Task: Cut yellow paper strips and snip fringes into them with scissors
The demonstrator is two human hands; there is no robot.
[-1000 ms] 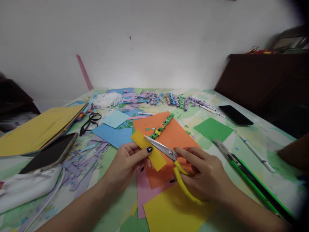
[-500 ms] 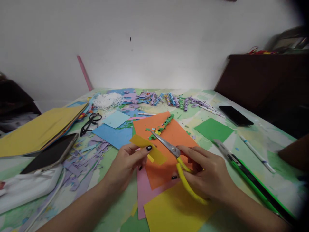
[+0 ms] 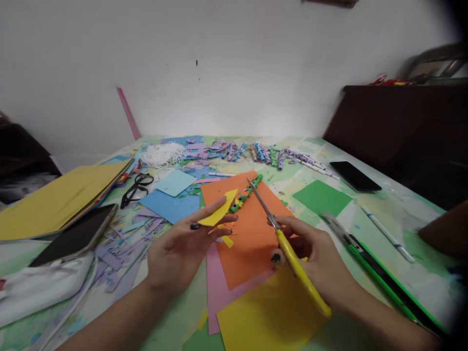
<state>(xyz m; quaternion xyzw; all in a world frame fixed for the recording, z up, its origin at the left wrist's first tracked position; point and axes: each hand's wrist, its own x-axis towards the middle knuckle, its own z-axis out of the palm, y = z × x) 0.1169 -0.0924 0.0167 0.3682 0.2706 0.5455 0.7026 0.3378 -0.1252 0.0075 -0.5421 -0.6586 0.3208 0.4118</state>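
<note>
My left hand (image 3: 179,248) pinches a small piece of yellow paper (image 3: 220,209) between thumb and fingers, tilted above the orange sheet (image 3: 252,263). In my right hand (image 3: 310,253) is a pair of scissors (image 3: 292,253) with yellow handles, its blades pointing away from me and looking closed. The blades are apart from the yellow piece. Under the blade tips lies a green decorated paper roll (image 3: 255,184) with small yellow bits on it. Below the orange sheet are a pink sheet (image 3: 214,302) and a larger yellow sheet (image 3: 263,317).
To the right lie a green box cutter (image 3: 380,278), a marker (image 3: 387,234), green paper (image 3: 321,197) and a black phone (image 3: 354,176). Leftward are glasses (image 3: 137,187), another phone (image 3: 76,234), purple scraps (image 3: 113,256) and stacked yellow paper (image 3: 62,195). Curled paper rolls (image 3: 259,151) line the back.
My left hand has turned, standing the yellow piece up on edge. The scissors have swung to point more straight ahead, and their blades have moved right, away from the paper.
</note>
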